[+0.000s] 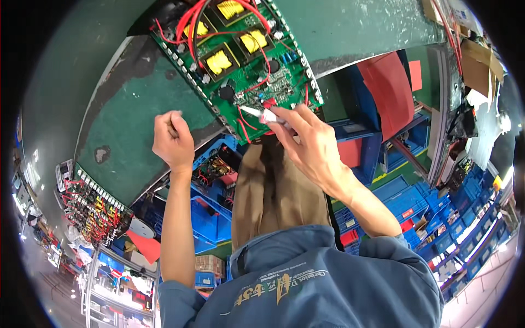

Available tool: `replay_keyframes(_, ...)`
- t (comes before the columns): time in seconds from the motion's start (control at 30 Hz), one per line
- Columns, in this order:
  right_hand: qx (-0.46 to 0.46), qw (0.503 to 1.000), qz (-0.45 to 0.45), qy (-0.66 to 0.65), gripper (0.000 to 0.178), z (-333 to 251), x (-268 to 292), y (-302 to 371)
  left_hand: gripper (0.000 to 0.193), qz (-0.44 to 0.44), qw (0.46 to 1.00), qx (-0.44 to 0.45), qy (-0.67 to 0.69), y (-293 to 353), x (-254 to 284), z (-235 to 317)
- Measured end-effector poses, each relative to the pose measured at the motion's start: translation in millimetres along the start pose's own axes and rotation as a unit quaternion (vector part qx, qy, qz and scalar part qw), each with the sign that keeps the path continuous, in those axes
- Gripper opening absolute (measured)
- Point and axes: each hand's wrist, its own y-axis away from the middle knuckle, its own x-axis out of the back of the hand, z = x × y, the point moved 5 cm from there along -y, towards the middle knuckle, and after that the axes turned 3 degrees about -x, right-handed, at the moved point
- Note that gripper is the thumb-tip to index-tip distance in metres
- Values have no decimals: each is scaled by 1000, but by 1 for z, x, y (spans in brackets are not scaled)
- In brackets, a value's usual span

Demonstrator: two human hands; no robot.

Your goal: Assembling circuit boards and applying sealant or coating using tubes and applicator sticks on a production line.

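Note:
A green circuit board (249, 76) lies on the worktable, carrying yellow-wound transformers (219, 62), red wires (192, 22) and rows of metal parts along its long edges. In my right hand (314, 139) is a small glue tube (269, 116) with a white tapered nozzle. Thumb and fingers pinch the tube, and the nozzle points left, low over the board's near end; whether it touches the board I cannot tell. To the left of the board my left hand (174, 141) is closed above the table, its fingers curled in. What they hold, if anything, is hidden.
The green tabletop (142, 104) has worn dark patches. Blue crates (210, 221) stand below it. To the right are a blue bin (358, 142) with a red sheet (388, 95) and a cardboard box (481, 65). More wired boards (95, 210) sit at the left.

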Motion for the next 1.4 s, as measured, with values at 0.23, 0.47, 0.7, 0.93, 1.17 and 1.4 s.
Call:
replay_keyframes(0.23,-25,999,13,27,22,1,-7,-10,6,4,1000,13,-1,0,-1,-3)
replay_keyframes(0.47,-37,998,-1,52,22,-5,-8,-15,10,7,1000,13,15,1,-2,-4)
replay_keyframes(0.7,-23,998,10,54,23,-4,-9,-13,8,10,999,38,19,3,-2,-8)
replay_keyframes(0.93,-27,998,9,49,24,-5,-10,-12,9,8,999,39,18,3,-2,-9)
replay_keyframes(1.17,-34,999,11,36,24,-5,-9,-12,8,14,999,41,31,3,-3,-11)
replay_keyframes(1.4,-40,999,17,-1,23,-4,-6,-14,13,-4,999,22,31,2,-3,-6)
